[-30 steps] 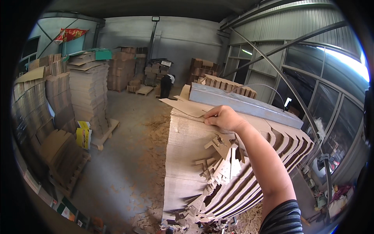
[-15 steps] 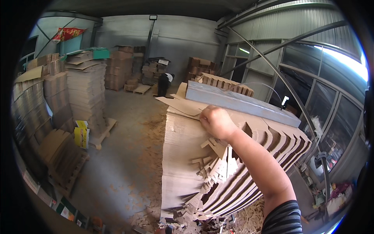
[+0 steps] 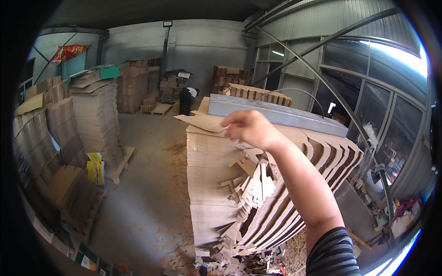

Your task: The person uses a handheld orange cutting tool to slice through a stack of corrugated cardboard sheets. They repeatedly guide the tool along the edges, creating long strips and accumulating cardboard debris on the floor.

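Observation:
My right hand [image 3: 251, 129] is over the top left edge of a tall stack of die-cut cardboard sheets [image 3: 209, 170]. Its fingers are curved but apart, and nothing shows gripped in them. Just beside the fingertips, a loose cardboard flap [image 3: 202, 123] juts out past the stack's left edge. Below my wrist, a ragged cluster of torn cardboard scraps [image 3: 255, 186] hangs from the stack's side. A long grey metal beam [image 3: 276, 112] lies across the top of the stack, beyond my hand. My left hand is out of view.
Cardboard scraps [image 3: 177, 255] litter the floor around the stack. To the left stand tall cardboard piles [image 3: 94, 119] on pallets and a yellow box [image 3: 95, 171]. Farther back, a person [image 3: 186, 100] bends over. Slanting steel braces [image 3: 317, 73] and windows line the right side.
My right hand has lifted slightly off the stack's edge, and its fingers have loosened from a closed grip. The view has shifted a little, and the scraps still hang.

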Demonstrator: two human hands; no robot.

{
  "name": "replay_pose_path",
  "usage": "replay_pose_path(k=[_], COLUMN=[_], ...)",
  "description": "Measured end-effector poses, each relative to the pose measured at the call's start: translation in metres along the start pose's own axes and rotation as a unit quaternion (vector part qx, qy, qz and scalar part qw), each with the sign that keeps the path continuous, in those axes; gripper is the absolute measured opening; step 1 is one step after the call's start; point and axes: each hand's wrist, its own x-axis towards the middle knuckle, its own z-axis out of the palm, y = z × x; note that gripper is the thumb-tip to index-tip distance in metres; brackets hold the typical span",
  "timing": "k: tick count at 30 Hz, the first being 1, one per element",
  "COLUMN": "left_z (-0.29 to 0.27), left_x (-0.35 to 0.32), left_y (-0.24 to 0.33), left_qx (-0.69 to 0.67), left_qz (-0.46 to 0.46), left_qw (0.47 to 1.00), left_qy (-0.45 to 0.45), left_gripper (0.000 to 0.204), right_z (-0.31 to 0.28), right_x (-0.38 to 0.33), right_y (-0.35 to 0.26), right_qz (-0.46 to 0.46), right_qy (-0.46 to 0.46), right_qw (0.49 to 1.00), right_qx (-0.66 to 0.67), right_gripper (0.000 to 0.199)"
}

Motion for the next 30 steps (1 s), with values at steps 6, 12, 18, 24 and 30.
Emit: replay_pose_path(k=[6, 12, 18, 24, 30], left_z=[-0.021, -0.028, 0.008, 0.031, 0.002], left_x=[-0.002, 0.007, 0.007, 0.002, -0.049], left_y=[0.031, 0.127, 0.207, 0.278, 0.398], left_qx=[0.001, 0.011, 0.029, 0.112, 0.066], left_qz=[-0.001, 0.015, 0.163, 0.368, 0.426], left_qw=[1.000, 0.996, 0.976, 0.892, 0.848], left_qy=[0.001, -0.086, -0.142, -0.238, -0.307], left_gripper=[0.087, 0.086, 0.027, 0.035, 0.055], right_z=[0.092, 0.315, 0.278, 0.214, 0.151], right_x=[-0.156, -0.425, -0.419, -0.422, -0.442], right_y=[0.142, 0.415, 0.339, 0.249, 0.143], right_qz=[0.045, 0.325, 0.467, 0.489, 0.522], right_qy=[-0.384, -0.102, -0.036, 0.018, 0.085], right_qw=[0.922, 0.940, 0.883, 0.872, 0.849], right_qx=[-0.009, -0.018, -0.024, -0.018, -0.012], right_gripper=[0.019, 0.013, 0.012, 0.012, 0.011])
